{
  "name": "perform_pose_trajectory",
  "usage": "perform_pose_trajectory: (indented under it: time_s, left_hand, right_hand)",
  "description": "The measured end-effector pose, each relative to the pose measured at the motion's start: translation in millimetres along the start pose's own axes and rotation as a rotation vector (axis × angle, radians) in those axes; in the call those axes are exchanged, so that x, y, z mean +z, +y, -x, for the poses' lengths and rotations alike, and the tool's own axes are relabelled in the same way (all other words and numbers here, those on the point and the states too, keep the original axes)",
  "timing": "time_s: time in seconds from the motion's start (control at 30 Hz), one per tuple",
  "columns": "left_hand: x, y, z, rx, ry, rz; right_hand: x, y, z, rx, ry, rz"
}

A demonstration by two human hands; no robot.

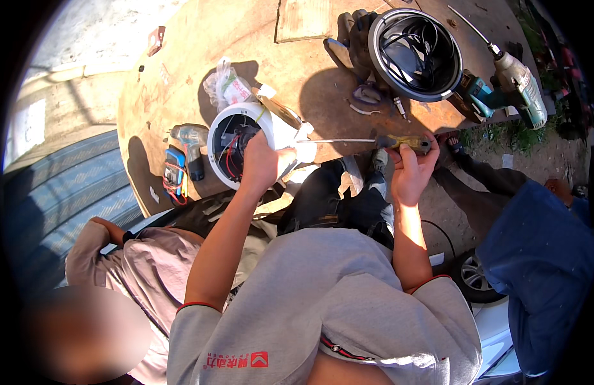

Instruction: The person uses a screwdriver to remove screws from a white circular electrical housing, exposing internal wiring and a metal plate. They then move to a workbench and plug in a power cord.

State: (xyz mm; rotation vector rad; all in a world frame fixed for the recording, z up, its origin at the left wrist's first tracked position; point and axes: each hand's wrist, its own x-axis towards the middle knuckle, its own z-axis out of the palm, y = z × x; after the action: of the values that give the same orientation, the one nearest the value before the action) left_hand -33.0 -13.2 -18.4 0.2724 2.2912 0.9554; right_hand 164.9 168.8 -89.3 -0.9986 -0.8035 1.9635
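Screwdriver (390, 141) sits clamped in the right hand's (409, 170) grip, its shaft reaching to the side of a white cylindrical housing (281, 135) at the tabletop's (278, 64) near edge. The left hand (263, 160) is at the housing's wired open end, fingertips hidden; I can't tell whether that grip is closed. Left of it lie a cordless drill (193, 151) and blue multimeter (173, 168). Beyond are a plastic bag (229, 88) and, to the right, a grey-rimmed bowl (373, 51) of black cables.

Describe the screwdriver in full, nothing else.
The screwdriver has a long, thin, straight shaft that looks like bare metal and a thick, yellow handle with dark parts, apparently plastic. The right hand holds it by the handle. It runs nearly straight across the picture, shaft pointing left to the white cylinder; whether its tip touches that is unclear.
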Motion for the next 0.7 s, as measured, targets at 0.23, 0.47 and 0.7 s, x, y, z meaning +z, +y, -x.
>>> perform_pose_trajectory:
  time_s: [0.23,0.47,0.7]
  left_hand:
    - [0.8,-11.4,-2.6,0.011,-0.009,0.043]
    - [1.3,-7.9,-0.8,0.007,-0.003,0.024]
    - [2.3,-7.4,-1.5,0.016,-0.006,0.035]
  right_hand:
    - [0.9,3.0,0.8,0.004,-0.011,-0.026]
    - [-22.5,-15.5,-1.2,0.137,-0.128,0.238]
    - [-8.5,-37.6,2.7,0.105,-0.162,0.157]
